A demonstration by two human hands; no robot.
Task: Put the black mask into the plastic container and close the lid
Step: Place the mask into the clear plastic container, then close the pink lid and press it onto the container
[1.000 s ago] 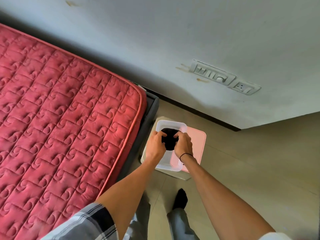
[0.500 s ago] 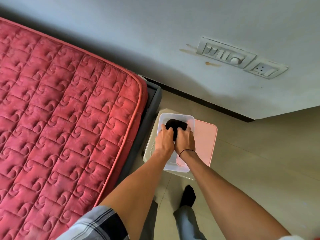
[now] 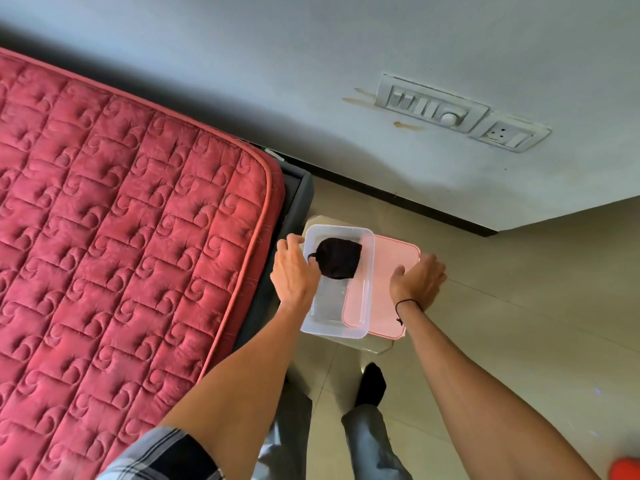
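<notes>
The black mask (image 3: 338,258) lies folded in the far half of the clear plastic container (image 3: 367,278), which stands on a small pale stool. The pink lid (image 3: 384,292) rests flat beside the container on its right, partly under its rim. My left hand (image 3: 293,273) hovers over the container's left edge with fingers apart, holding nothing. My right hand (image 3: 417,281) rests on the right edge of the pink lid, fingers spread over that edge; a firm grip is not visible.
A red quilted mattress (image 3: 121,254) on a dark frame fills the left, close to the container. A grey wall with a switch panel (image 3: 433,107) runs behind. Tiled floor (image 3: 519,323) lies to the right. My socked foot (image 3: 371,384) stands below the stool.
Both hands have let go of the mask, which now lies in the container. My left hand moved to the container's left edge and my right hand moved right onto the lid.
</notes>
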